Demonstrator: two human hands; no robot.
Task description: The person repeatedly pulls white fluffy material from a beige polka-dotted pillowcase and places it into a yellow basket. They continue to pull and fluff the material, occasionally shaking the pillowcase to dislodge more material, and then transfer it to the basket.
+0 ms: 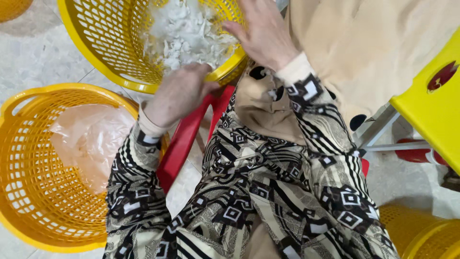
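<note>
Just ahead of both hands — white scraps (pixel 184 31) heaped in yellow basket (pixel 96 38). Left hand (pixel 177 93) at near rim, fingers curled, grip unclear; right hand (pixel 263 31) deeper in — fingers spread open.

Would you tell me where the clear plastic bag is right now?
In the head view, the clear plastic bag lies inside the yellow basket at lower left, beside the left hand and the red stool.

1. Setting: informal sorting workplace at floor level, likely a small workshop or home work area.
2. Evidence: pale tiled floor (pixel 43 62); several yellow mesh baskets (pixel 28 192); white scraps (pixel 187 33) heaped in one; yellow plastic stool (pixel 431 115).
</note>
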